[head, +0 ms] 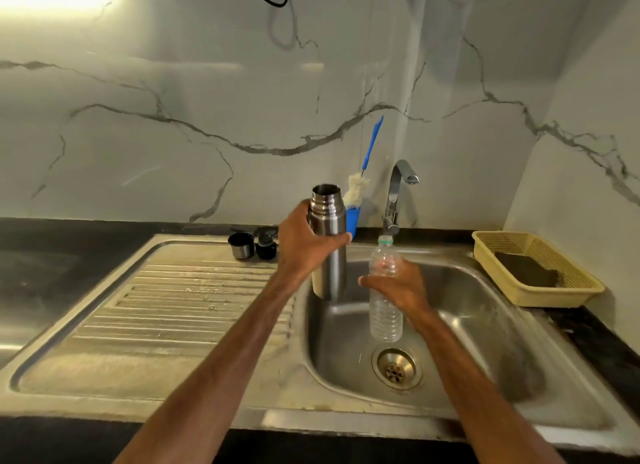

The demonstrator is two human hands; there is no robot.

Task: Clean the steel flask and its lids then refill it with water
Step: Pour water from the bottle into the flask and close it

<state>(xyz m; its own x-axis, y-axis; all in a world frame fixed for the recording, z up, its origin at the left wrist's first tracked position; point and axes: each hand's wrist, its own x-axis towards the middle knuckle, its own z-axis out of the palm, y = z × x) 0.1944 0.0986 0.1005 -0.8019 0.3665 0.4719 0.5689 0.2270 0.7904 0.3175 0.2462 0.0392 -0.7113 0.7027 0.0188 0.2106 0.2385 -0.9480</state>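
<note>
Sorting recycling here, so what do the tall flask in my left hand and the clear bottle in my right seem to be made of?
The tall silver cylindrical flask looks like brushed stainless steel: grey metallic sheen with soft streaked reflections. The clear ribbed bottle is probably thin plastic, glossy: see-through walls with moulded horizontal ridges.

left arm (225,359): bare forearm, lean, uncovered from the frame's bottom edge to the wrist
right arm (485,387): same build, bare to the wrist
left grip (304,245): bare hand, back of it in view, short fingernail (349,237) showing
right grip (398,287): bare hand, short thumbnail (360,281) showing
upper arms: cut off by the frame
</note>
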